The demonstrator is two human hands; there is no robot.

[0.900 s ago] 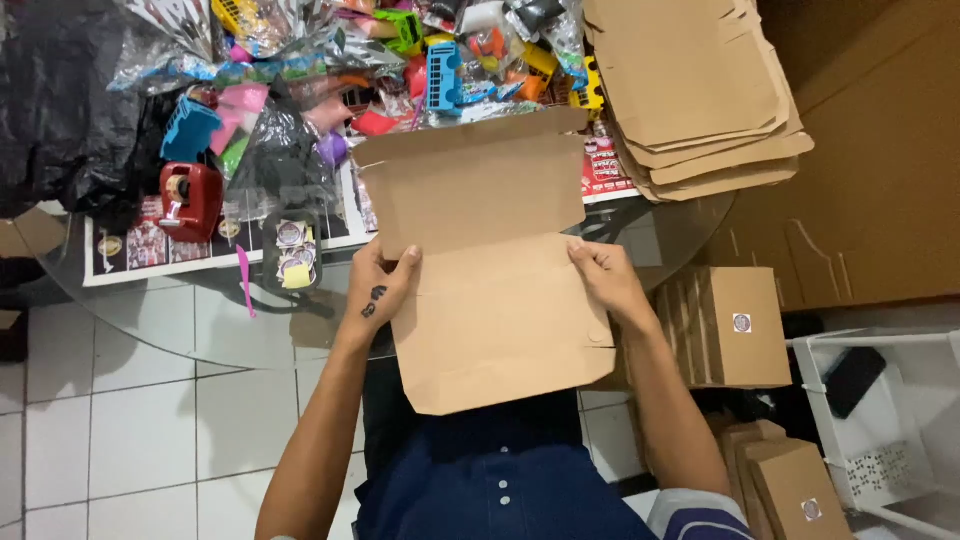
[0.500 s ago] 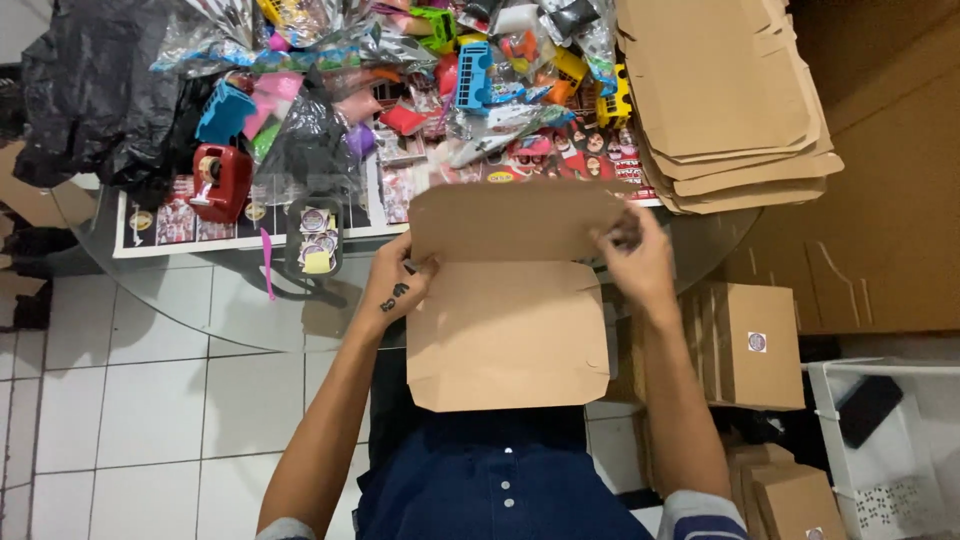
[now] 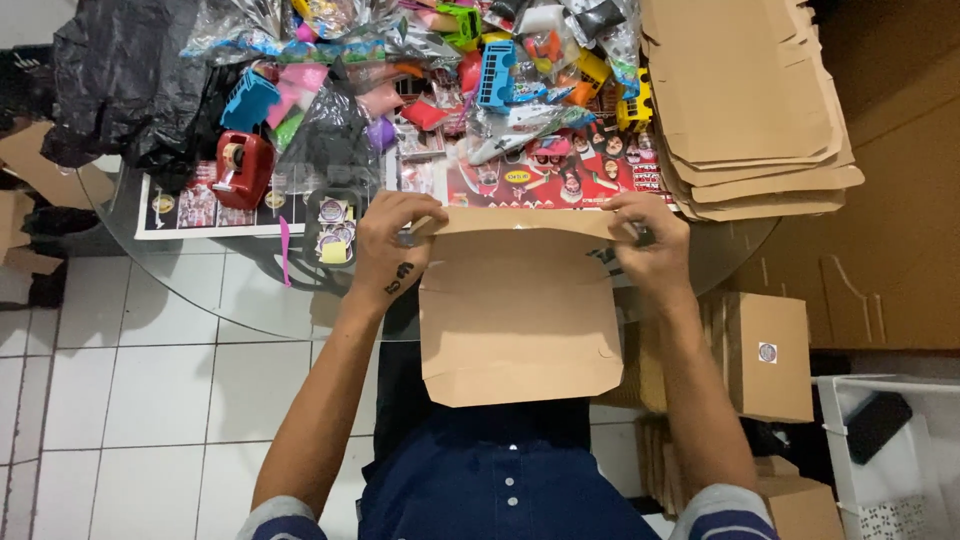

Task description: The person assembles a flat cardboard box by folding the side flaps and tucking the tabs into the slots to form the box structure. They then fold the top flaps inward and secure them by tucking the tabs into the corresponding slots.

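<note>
A flat brown cardboard box blank (image 3: 520, 320) lies over the near edge of a round glass table (image 3: 250, 290) and hangs toward my lap. Its far flap is folded up into a narrow strip. My left hand (image 3: 390, 250) grips the left end of that folded flap. At the right end, my right hand (image 3: 650, 245) pinches the same flap. Both hands press the fold at the table edge.
A stack of flat cardboard blanks (image 3: 750, 100) lies at the right of the table. Wrapped plastic toys (image 3: 500, 70) crowd the far side, beside a red tape dispenser (image 3: 240, 165) and black plastic bag (image 3: 120, 80). Folded boxes (image 3: 765, 355) stand on the floor at right.
The large far panel of the cardboard has been folded down toward me into a narrow strip. Both hands moved up from the sides of the sheet to the fold's ends.
</note>
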